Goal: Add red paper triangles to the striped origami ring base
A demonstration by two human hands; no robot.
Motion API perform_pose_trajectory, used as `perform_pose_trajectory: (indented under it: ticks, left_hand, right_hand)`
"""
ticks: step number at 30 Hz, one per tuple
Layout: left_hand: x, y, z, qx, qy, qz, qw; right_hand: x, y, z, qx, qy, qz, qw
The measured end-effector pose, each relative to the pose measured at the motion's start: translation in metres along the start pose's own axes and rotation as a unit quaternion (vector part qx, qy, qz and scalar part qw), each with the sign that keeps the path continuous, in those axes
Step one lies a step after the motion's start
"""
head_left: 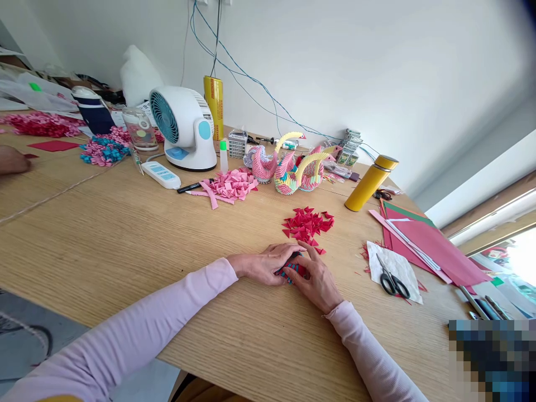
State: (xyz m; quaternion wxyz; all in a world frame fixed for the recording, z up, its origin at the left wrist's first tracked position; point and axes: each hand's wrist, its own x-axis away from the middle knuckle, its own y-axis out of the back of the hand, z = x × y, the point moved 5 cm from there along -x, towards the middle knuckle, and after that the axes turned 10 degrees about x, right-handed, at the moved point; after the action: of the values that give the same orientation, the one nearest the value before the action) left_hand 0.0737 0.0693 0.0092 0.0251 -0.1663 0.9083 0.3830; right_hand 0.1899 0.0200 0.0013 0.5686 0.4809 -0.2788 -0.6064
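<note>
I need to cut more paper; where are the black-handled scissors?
In the head view, the black-handled scissors lie on a white paper scrap on the wooden table, right of the right hand, beside the red paper sheets.

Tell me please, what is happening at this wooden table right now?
A person in pale pink sleeves holds a small red and teal folded-paper piece on the wooden table, with the left hand and the right hand closed around it. Just beyond lies a pile of red folded paper triangles. Black-handled scissors rest on white paper to the right, and finished paper swans stand further back.
</note>
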Motion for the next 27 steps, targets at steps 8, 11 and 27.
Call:
perform_pose_trajectory:
  ticks: [8, 11, 27]
  left_hand:
    - [0.000, 0.000, -0.001, 0.018, -0.009, -0.006, 1.000]
    - [0.001, 0.001, 0.002, 0.034, 0.000, -0.009, 0.999]
    - [0.001, 0.006, -0.002, 0.059, 0.038, -0.014, 0.997]
  right_hand:
    - [0.000, 0.002, 0.001, -0.017, 0.024, 0.008, 1.000]
    - [0.001, 0.008, -0.002, -0.053, 0.060, 0.022, 0.997]
    - [0.005, 0.016, -0.016, -0.136, 0.062, 0.058, 0.987]
